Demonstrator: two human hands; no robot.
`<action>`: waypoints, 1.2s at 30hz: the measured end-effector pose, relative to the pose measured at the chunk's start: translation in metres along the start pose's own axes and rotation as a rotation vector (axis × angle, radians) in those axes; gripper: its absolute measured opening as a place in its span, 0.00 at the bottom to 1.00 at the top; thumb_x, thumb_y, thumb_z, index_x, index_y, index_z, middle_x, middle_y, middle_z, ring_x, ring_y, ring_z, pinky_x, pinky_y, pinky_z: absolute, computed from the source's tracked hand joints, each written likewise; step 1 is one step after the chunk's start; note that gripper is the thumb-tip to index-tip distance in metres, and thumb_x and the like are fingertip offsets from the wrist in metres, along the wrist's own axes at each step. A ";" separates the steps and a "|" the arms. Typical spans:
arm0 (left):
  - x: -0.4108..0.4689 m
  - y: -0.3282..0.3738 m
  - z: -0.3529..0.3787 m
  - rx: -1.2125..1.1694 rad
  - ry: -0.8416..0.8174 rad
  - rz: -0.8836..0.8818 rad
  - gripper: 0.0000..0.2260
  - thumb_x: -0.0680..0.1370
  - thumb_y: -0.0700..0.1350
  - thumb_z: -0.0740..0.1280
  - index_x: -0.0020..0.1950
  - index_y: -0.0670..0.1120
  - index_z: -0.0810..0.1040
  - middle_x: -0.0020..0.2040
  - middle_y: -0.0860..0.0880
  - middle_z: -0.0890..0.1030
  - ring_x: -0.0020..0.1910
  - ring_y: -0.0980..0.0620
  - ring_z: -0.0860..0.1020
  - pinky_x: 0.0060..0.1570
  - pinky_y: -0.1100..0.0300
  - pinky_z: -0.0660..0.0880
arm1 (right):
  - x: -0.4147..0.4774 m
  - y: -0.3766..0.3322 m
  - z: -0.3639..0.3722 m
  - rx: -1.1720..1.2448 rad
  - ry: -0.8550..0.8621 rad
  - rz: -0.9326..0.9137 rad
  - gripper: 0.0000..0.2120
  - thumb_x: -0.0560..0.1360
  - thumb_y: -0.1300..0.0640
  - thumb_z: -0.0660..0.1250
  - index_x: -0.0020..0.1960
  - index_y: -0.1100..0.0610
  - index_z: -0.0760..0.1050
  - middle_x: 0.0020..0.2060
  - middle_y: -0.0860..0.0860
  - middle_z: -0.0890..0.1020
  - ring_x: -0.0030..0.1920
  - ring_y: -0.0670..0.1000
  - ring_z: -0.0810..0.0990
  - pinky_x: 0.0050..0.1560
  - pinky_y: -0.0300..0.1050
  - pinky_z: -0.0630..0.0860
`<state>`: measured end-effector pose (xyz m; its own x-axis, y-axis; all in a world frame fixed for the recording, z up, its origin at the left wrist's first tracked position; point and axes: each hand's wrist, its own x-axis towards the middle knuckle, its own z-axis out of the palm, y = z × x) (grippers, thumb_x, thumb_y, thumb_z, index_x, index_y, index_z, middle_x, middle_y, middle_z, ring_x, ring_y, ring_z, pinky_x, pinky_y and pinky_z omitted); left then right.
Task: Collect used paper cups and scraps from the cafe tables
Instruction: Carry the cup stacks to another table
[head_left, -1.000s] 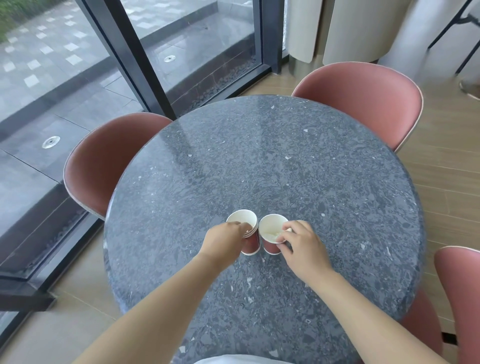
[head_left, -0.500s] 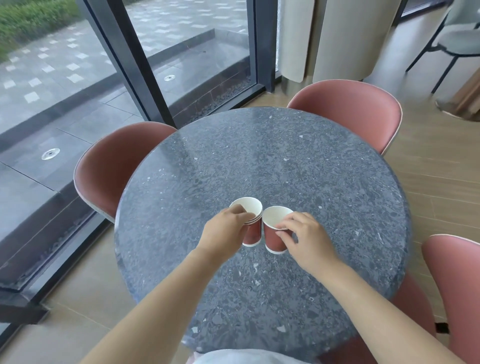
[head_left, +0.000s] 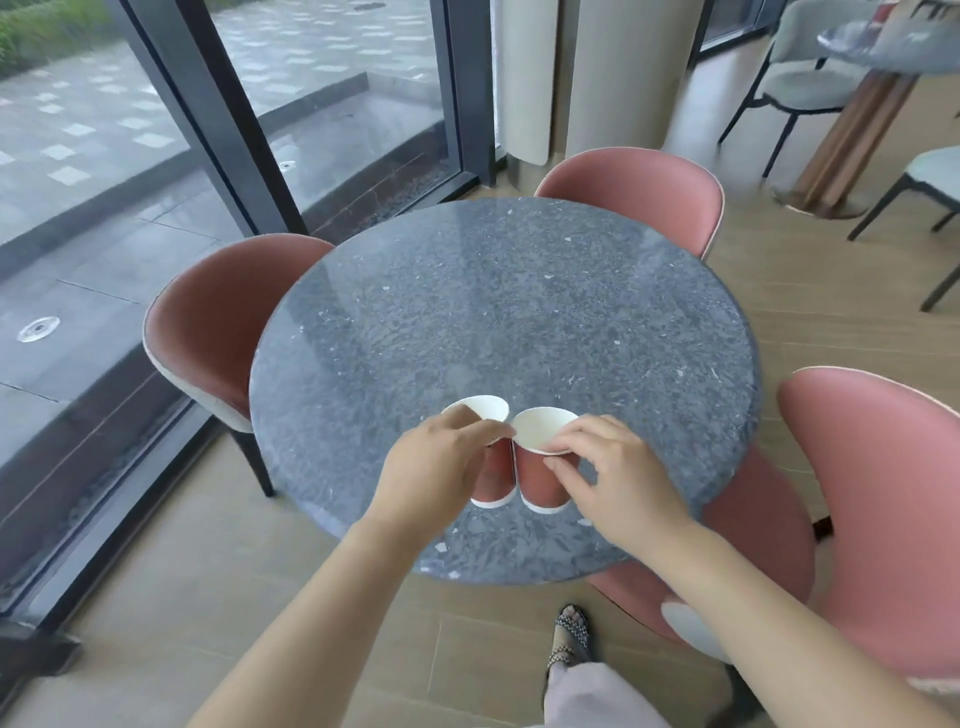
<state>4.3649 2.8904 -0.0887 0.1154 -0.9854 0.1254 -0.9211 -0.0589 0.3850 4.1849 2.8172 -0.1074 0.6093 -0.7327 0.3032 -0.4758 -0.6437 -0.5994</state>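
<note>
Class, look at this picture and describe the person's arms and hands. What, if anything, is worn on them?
The left forearm and right forearm are bare as far up as the frame shows, with no sleeves. The left hand and right hand are ungloved, and no watch, bracelet or ring is visible.

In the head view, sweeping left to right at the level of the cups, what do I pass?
pink chair by the window -> left hand -> left cup -> right cup -> right hand -> pink chair at the right edge
</note>
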 end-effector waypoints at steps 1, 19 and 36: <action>-0.010 0.002 0.000 -0.003 -0.003 0.014 0.16 0.77 0.40 0.60 0.58 0.59 0.77 0.56 0.54 0.78 0.49 0.49 0.78 0.39 0.54 0.76 | -0.011 -0.006 0.000 -0.004 0.009 0.008 0.04 0.70 0.62 0.71 0.45 0.57 0.81 0.41 0.49 0.81 0.46 0.52 0.77 0.48 0.41 0.71; -0.067 0.130 0.032 -0.097 0.049 0.208 0.16 0.73 0.40 0.67 0.59 0.51 0.77 0.51 0.52 0.82 0.46 0.46 0.79 0.42 0.55 0.73 | -0.165 0.000 -0.077 -0.094 0.285 0.249 0.04 0.69 0.62 0.71 0.42 0.55 0.79 0.43 0.47 0.77 0.48 0.48 0.74 0.50 0.36 0.69; -0.054 0.480 0.192 -0.152 -0.106 0.548 0.12 0.74 0.42 0.66 0.55 0.55 0.79 0.48 0.53 0.82 0.40 0.46 0.79 0.39 0.52 0.75 | -0.400 0.168 -0.313 -0.248 0.458 0.559 0.04 0.69 0.60 0.73 0.43 0.52 0.83 0.46 0.52 0.79 0.49 0.56 0.75 0.49 0.41 0.68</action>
<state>3.8450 2.8850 -0.0864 -0.4089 -0.8764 0.2544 -0.7711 0.4809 0.4173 3.6632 2.9328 -0.0974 -0.0616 -0.9478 0.3129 -0.7975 -0.1417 -0.5865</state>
